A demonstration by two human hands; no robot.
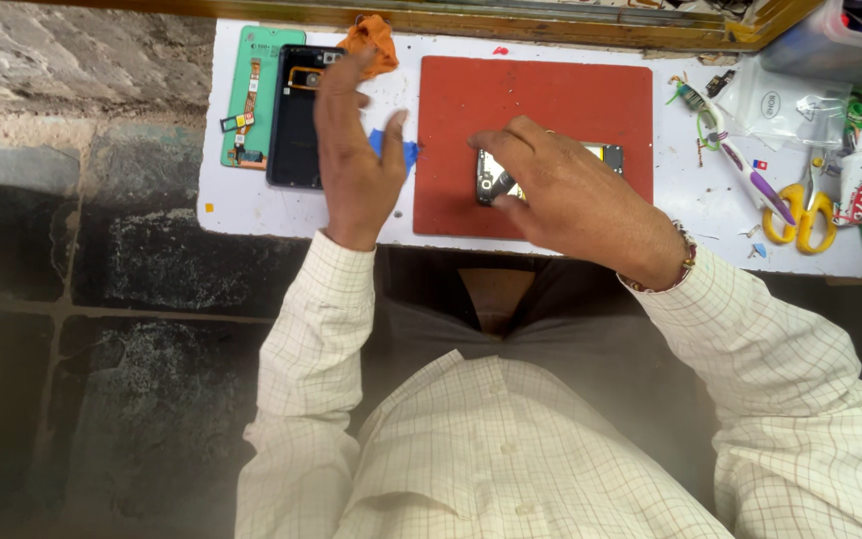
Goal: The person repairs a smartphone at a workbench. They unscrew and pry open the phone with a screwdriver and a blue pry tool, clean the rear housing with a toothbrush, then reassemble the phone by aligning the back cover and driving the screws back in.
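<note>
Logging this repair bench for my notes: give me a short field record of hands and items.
Surface: white board
Mat: red
Left hand: open, over black phone back and blue pick
Right hand: fingers on opened phone on mat
Left edge: green panel
Far edge: orange cloth
Right side: yellow scissors

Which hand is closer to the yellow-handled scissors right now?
Right. The right hand rests on the red mat, nearer the scissors; the left hand is farther off, by the black phone.
</note>
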